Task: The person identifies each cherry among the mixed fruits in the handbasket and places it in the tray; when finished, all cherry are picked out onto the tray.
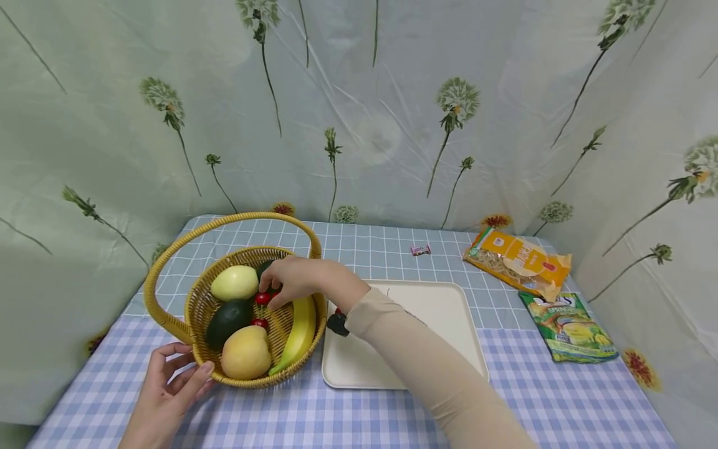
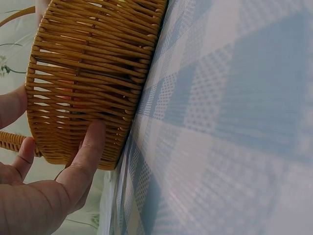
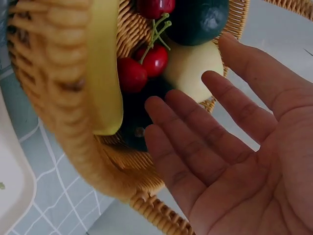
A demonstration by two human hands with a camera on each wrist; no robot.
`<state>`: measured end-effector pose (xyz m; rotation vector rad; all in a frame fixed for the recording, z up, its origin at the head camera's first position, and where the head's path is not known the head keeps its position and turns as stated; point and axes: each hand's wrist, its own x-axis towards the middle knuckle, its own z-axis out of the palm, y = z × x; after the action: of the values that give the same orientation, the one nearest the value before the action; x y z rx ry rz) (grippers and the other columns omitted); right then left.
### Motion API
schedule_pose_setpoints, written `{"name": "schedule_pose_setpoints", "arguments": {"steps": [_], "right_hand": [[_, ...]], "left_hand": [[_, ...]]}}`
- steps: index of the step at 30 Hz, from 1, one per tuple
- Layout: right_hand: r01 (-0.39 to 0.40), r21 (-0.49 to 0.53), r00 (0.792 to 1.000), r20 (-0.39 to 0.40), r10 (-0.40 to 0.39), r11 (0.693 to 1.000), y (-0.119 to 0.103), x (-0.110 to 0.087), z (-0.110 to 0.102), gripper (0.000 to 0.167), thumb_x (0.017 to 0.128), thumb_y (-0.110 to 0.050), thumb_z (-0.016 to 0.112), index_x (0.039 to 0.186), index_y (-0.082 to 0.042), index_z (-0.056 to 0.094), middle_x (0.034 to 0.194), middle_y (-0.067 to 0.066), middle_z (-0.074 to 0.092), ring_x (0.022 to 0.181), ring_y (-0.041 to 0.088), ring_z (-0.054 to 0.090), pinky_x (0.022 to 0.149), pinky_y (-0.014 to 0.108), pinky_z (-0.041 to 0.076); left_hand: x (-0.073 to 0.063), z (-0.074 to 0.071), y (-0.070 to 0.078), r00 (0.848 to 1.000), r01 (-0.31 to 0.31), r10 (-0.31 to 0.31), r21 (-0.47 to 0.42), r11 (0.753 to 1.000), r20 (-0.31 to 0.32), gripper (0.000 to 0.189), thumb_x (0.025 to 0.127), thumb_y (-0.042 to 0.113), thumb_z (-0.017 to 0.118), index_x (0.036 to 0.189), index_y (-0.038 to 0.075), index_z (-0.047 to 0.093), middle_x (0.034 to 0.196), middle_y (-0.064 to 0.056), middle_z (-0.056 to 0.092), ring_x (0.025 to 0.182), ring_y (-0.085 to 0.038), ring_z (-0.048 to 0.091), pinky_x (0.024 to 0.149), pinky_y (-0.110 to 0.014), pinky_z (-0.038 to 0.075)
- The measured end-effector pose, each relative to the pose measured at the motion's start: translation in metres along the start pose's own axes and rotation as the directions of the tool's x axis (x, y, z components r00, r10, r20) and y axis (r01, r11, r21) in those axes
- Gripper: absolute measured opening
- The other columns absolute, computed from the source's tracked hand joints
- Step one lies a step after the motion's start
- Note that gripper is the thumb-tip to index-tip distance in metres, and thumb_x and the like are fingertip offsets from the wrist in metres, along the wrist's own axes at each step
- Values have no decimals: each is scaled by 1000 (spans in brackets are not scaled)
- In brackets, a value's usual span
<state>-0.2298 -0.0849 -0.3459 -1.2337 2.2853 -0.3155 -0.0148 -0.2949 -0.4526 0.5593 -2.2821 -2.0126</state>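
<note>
A wicker basket (image 1: 224, 378) with a tall handle holds a banana (image 1: 301, 332), red cherries (image 1: 262, 299), a dark green oval fruit (image 1: 231, 321), a pale yellow-green fruit (image 1: 234, 283) and a yellow-orange fruit (image 1: 245, 353). Against the basket's outer side, low at the front left, my left hand (image 1: 171, 383) rests its fingers, thumb close to the rim. Above the basket's interior reaches my right hand (image 1: 294, 279). In the right wrist view its fingers (image 3: 186, 139) are loosely extended with nothing between them, near the cherries and another dark fruit (image 3: 137, 117).
Right of the basket lies a cream tray (image 1: 404, 381), partly under my right forearm, with a small dark object (image 1: 338, 323) at its left side. Behind it is a small pink packet (image 1: 421, 250). An orange food bag (image 1: 518, 262) and a green bag (image 1: 569, 327) lie at the right.
</note>
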Motion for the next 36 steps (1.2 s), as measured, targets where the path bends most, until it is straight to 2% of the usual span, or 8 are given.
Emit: {"name": "schedule_pose_setpoints", "arguments": {"steps": [10, 12, 14, 18, 23, 28, 33, 36], "right_hand": [[-53, -1, 998, 33, 53, 999, -6, 15, 4, 45, 101, -35, 78, 143, -21, 68, 143, 2, 68, 133, 14, 61, 104, 21, 53], [-60, 5, 998, 33, 60, 998, -7, 16, 4, 45, 101, -34, 78, 143, -20, 68, 142, 1, 68, 131, 13, 61, 104, 20, 53], [-63, -3, 997, 34, 63, 998, -9, 17, 3, 45, 100, -33, 79, 142, -20, 69, 140, 1, 69, 128, 12, 62, 102, 19, 53], [-58, -24, 997, 42, 59, 998, -9, 19, 4, 44, 99, -33, 81, 139, -19, 71, 134, -2, 72, 122, 10, 64, 97, 17, 53], [-59, -13, 997, 50, 60, 998, -10, 21, 6, 43, 98, -32, 82, 138, -20, 72, 132, -3, 74, 120, 9, 65, 95, 17, 54], [-70, -9, 996, 59, 70, 998, -10, 22, 7, 40, 98, -27, 83, 136, -20, 73, 130, -3, 74, 119, 9, 65, 93, 17, 54], [-122, -11, 989, 87, 122, 993, -13, 22, 6, 39, 96, -18, 84, 133, -23, 74, 131, -6, 71, 117, 7, 62, 90, 18, 54], [-150, -33, 980, 129, 153, 988, -13, 22, 6, 29, 96, -13, 82, 123, -24, 77, 126, -9, 69, 109, 8, 58, 82, 19, 52]], "left_hand": [[0, 1, 0, 1000, -11, 11, -10, 1000, -5, 45, 107, 11, 68, 129, 29, 32, 152, -29, 34, 95, 8, 65, 74, -19, 64], [0, 1, -1, 1000, -12, 12, -12, 1000, -7, 45, 107, 11, 68, 129, 30, 33, 150, -28, 35, 95, 7, 65, 74, -19, 64], [1, 1, -1, 1000, -17, 17, -20, 1000, -12, 46, 106, 10, 68, 129, 30, 34, 144, -21, 41, 95, 6, 66, 74, -20, 64], [2, 0, -3, 1000, -15, 15, -25, 1000, -13, 46, 106, 11, 69, 129, 30, 35, 141, -17, 43, 96, 6, 66, 74, -20, 64], [2, -1, -4, 1000, 5, -5, -9, 1000, -13, 46, 106, 14, 70, 129, 29, 34, 143, -19, 41, 96, 6, 66, 75, -21, 65], [1, -2, -4, 1000, 19, -19, 9, 1000, -10, 46, 106, 16, 70, 129, 30, 33, 150, -24, 36, 96, 7, 65, 76, -20, 64], [0, -1, -4, 1000, -6, 6, -16, 1000, -13, 45, 106, 12, 69, 129, 29, 34, 141, -17, 41, 97, 6, 66, 76, -20, 64], [-1, -1, -4, 1000, -28, 28, -29, 999, -7, 45, 107, 9, 68, 130, 28, 35, 138, -16, 41, 98, 4, 66, 76, -21, 65]]}}
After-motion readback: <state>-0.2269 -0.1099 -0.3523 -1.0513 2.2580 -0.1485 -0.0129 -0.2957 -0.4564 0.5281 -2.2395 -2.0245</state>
